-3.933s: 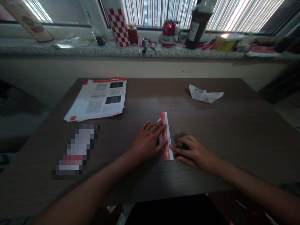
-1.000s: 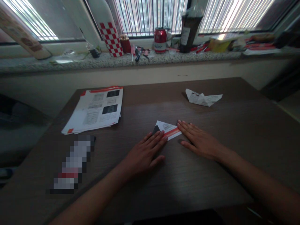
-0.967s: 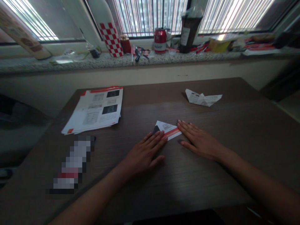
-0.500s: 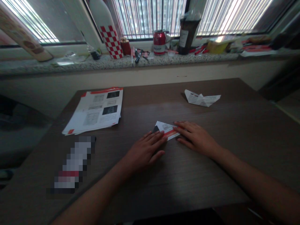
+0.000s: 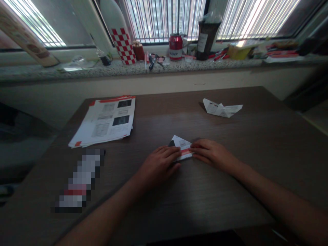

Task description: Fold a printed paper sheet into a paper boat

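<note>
The paper (image 5: 183, 145), folded to a point at its far side, is lying near the middle of the desk (image 5: 159, 212), between both hands. The left hand (image 5: 160, 164) is resting its close-set fingers over the left end, its thumb apart near the near edge; whether it is pinching or only pressing, one cannot tell. The right hand (image 5: 214, 153) is bunching its fingers narrowly, apparently pinching the right corner. The paper is probably going to be light, stiffer along its layered folds, easily creased and quick to slide; the two lower corners are offering the safest hold.
</note>
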### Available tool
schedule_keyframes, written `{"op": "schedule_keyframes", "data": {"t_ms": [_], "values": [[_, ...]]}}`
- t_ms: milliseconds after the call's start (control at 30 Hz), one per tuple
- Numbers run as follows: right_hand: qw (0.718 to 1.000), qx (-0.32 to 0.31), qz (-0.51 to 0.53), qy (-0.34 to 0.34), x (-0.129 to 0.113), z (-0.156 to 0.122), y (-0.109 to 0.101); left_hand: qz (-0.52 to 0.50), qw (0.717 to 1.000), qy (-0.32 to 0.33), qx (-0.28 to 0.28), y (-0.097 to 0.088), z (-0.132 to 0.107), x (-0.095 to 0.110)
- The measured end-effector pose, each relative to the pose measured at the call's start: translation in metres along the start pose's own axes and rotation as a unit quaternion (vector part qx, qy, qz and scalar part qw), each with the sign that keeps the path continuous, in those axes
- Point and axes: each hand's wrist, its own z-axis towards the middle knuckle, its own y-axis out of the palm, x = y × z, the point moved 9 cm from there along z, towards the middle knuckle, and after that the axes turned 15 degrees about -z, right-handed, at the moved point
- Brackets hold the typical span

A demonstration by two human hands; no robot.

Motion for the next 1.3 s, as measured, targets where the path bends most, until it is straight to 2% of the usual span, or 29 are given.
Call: {"op": "schedule_keyframes", "data": {"t_ms": [167, 400, 567, 700, 833, 1067, 1300], "values": [[0.999, 0.03, -0.011, -0.012, -0.005, 0.002, -0.008, 0.009, 1.0, 0.004, 0.019, -0.002, 0.002, 0.001], [0.999, 0.028, -0.027, 0.004, -0.003, 0.004, -0.007, 0.024, 0.998, 0.016, 0.062, -0.006, 0.004, 0.005], [0.993, 0.093, -0.075, 0.022, -0.004, 0.0, -0.023, 0.015, 0.996, -0.008, 0.09, -0.01, 0.002, 0.0], [0.985, 0.135, -0.108, 0.002, -0.02, -0.005, -0.037, -0.01, 0.993, -0.027, 0.118, -0.016, 0.0, -0.004], [0.99, 0.104, -0.093, -0.006, -0.032, -0.003, -0.031, -0.044, 0.985, -0.042, 0.161, -0.026, -0.001, -0.004], [0.998, 0.019, -0.033, 0.041, -0.038, 0.007, -0.014, -0.096, 0.971, -0.031, 0.219, -0.038, -0.004, 0.002], [0.998, 0.017, -0.002, 0.06, -0.039, 0.024, -0.02, -0.135, 0.963, -0.035, 0.231, -0.043, -0.003, 0.005]]}}
